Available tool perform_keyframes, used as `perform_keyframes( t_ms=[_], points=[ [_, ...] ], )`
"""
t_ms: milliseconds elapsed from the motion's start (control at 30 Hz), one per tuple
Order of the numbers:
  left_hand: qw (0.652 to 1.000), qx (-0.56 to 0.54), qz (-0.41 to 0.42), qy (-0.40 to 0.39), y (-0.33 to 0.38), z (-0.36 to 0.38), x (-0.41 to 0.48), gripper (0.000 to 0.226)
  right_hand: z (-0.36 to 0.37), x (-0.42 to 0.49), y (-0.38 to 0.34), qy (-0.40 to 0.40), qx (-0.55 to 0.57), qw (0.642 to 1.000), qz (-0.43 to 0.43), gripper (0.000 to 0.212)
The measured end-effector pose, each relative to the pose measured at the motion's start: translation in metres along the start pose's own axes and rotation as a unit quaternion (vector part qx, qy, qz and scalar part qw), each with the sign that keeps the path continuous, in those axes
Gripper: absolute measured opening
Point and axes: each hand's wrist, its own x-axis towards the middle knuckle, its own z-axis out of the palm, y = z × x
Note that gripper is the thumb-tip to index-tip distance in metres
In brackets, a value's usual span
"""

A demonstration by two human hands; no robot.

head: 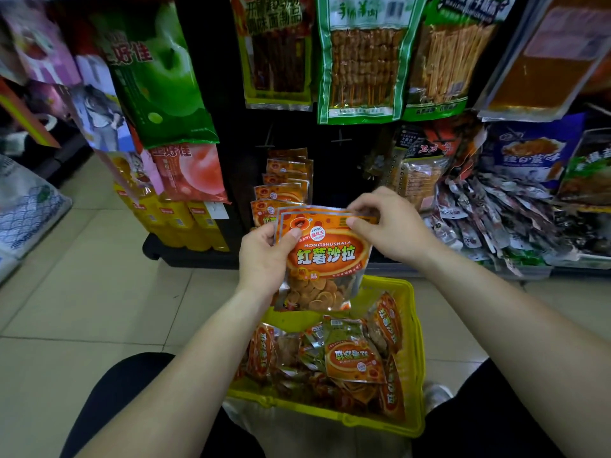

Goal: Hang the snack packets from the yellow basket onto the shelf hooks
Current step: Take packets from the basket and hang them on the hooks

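I hold an orange snack packet [325, 259] upright above the yellow basket [415, 328]; a second packet's edge shows behind it. My left hand [264, 256] grips its left side, thumb on the front. My right hand [390, 223] pinches its top right corner. Several more orange packets [353, 358] lie in the basket between my knees. Just beyond my hands, a row of the same packets [284, 183] hangs on a low shelf hook. An empty hook [340, 138] sticks out to the right of that row.
Large snack bags [363, 57] hang across the upper shelf. Green and pink bags [158, 77] hang at left above yellow packs [172, 223]. A bin of small dark packets [502, 219] sits at right. Tiled floor [82, 276] lies at left.
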Motion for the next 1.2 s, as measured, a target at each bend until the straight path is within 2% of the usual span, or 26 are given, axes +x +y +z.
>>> perform_keyframes(
  t_ms=[100,233,400,533,733,867,1033,1100,1200],
  points=[
    [1.000,-0.006,-0.006,-0.019,0.002,0.000,-0.005,0.021,-0.003,-0.006,-0.011,-0.025,-0.006,0.999,-0.020,0.017],
    [0.999,-0.005,-0.010,-0.046,0.006,0.001,-0.009,0.019,0.000,-0.012,-0.024,-0.048,-0.089,0.995,-0.018,0.013],
    [0.997,0.003,0.005,-0.081,0.004,0.001,-0.004,0.020,-0.001,-0.011,-0.029,-0.035,-0.136,0.990,0.030,0.010],
    [0.994,0.069,0.016,-0.079,-0.009,-0.001,0.020,0.027,-0.003,0.009,-0.019,-0.016,-0.186,0.982,0.041,0.012],
    [0.985,0.151,-0.013,-0.083,-0.040,0.003,0.075,0.025,0.025,0.078,0.044,0.017,-0.138,0.986,0.092,0.013],
    [0.972,0.207,-0.027,-0.108,-0.078,0.024,0.129,0.027,0.064,0.134,0.096,0.023,-0.118,0.988,0.095,0.014],
    [0.972,0.187,-0.054,-0.128,-0.131,0.078,0.199,0.024,0.111,0.210,0.152,0.039,-0.117,0.985,0.121,0.016],
    [0.971,0.179,-0.077,-0.141,-0.153,0.107,0.224,0.027,0.126,0.241,0.174,0.046,-0.105,0.984,0.133,0.018],
    [0.958,0.200,-0.092,-0.184,-0.189,0.146,0.254,0.043,0.141,0.287,0.205,0.055,-0.124,0.980,0.144,0.020]
  ],
)
